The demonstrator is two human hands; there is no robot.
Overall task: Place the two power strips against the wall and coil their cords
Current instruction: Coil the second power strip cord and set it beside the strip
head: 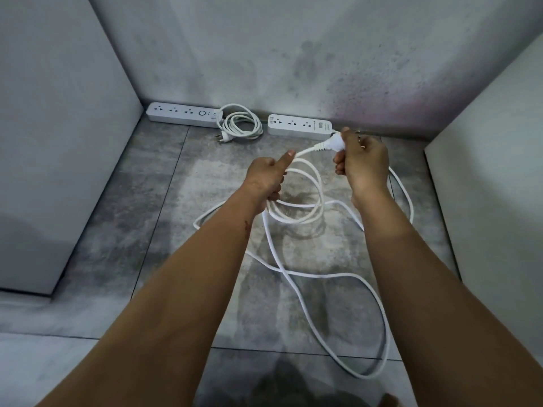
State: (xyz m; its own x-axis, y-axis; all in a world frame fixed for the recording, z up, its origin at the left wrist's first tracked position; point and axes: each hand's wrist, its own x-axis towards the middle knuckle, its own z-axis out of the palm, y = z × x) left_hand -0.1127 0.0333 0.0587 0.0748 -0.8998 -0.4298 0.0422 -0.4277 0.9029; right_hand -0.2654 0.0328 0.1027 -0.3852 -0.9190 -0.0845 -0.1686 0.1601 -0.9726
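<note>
Two white power strips lie against the far wall: the left strip (183, 113) with its cord (241, 123) coiled beside it, and the right strip (299, 126). The right strip's long white cord (338, 277) sprawls in loose loops over the floor. My left hand (266, 177) grips a few small loops of that cord, thumb pointing up. My right hand (363, 161) holds the cord's plug (330, 145) just in front of the right strip's end.
Grey stone floor tiles (164, 218) fill the alcove. A pale panel (58, 142) stands on the left and another (493, 186) on the right, boxing in the space. The back wall (293, 54) is stained dark.
</note>
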